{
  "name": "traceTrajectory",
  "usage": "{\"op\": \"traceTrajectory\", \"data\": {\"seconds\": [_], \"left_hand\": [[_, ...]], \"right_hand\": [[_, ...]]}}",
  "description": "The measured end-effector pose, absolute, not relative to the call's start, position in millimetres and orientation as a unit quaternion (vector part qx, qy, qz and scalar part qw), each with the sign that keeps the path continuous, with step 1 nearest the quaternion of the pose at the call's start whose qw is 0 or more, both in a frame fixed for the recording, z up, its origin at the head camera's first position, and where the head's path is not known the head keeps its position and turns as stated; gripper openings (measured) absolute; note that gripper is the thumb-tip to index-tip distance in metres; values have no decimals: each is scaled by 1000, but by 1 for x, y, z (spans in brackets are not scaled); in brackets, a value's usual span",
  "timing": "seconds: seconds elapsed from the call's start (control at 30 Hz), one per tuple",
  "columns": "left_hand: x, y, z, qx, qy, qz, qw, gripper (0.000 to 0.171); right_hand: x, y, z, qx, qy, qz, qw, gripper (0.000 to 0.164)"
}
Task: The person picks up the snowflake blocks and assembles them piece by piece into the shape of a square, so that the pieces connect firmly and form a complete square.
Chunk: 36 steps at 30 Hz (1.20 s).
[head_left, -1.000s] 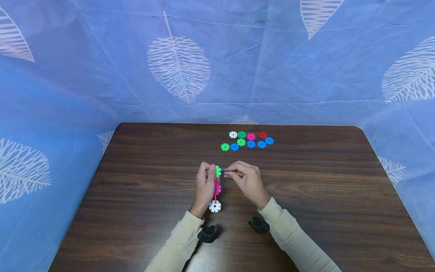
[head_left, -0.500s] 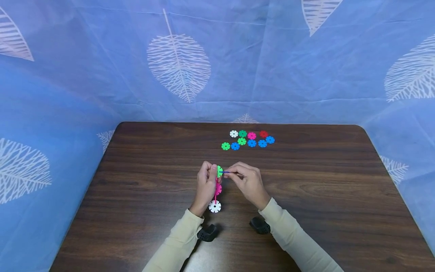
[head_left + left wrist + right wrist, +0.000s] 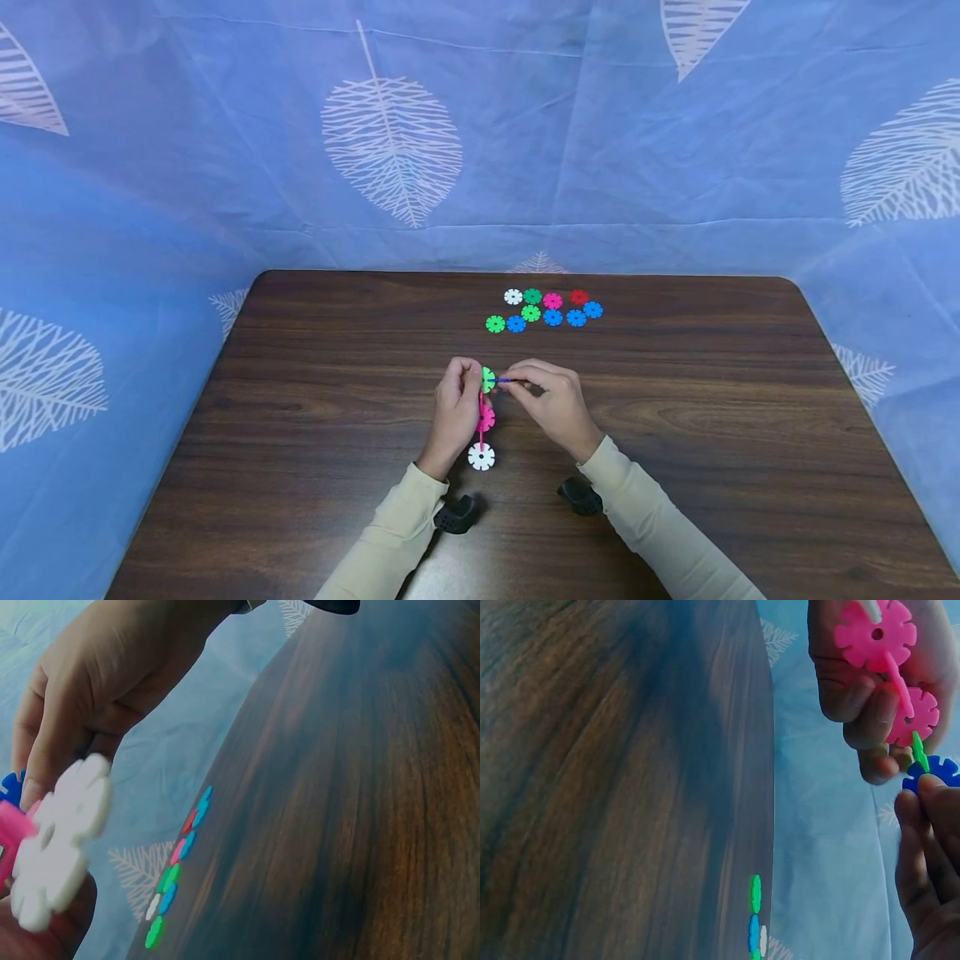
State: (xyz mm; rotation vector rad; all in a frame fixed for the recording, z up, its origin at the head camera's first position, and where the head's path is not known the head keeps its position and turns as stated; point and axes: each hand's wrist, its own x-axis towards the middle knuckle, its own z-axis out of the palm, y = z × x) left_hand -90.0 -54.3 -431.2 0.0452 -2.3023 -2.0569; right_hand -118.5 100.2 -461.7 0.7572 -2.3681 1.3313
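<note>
A chain of notched plastic discs hangs between the hands above the table. My left hand [image 3: 457, 408] grips the chain along its side, its fingers curled behind the discs. At the top is a green disc [image 3: 488, 380], with pink discs [image 3: 876, 634] below it and a white disc [image 3: 482, 456] at the near end. Between thumb and fingertips, my right hand [image 3: 551, 402] pinches a blue disc [image 3: 939, 771], seen edge-on in the head view. The right wrist view shows the blue disc meeting the green one crosswise at its rim.
Several loose discs lie in a cluster near the table's far edge, among them a white disc [image 3: 513, 297], a red disc [image 3: 579, 297] and a light green disc [image 3: 495, 324]. A blue leaf-patterned cloth [image 3: 510, 150] hangs behind the brown table [image 3: 750, 417].
Both hands and the chain have shifted slightly to the right. The right hand still pinches the blue disc against the green one, and the loose discs lie as before.
</note>
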Motion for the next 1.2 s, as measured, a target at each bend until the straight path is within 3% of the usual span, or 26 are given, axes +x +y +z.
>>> {"op": "traceTrajectory", "data": {"seconds": [0.43,0.87,1.2], "left_hand": [[-90,-55,-437,-47,-769,-637,28,22],[-93,-75,-444,-17,-746,-665,19,23],[-93,-79,-446,0,-736,-676,0,21]], "right_hand": [[-123,108,-463,281,-829,449,180,20],[-143,149,-475,169,-909,379,45,19],[-186,182,-489,40,-929,357,90,14]]}}
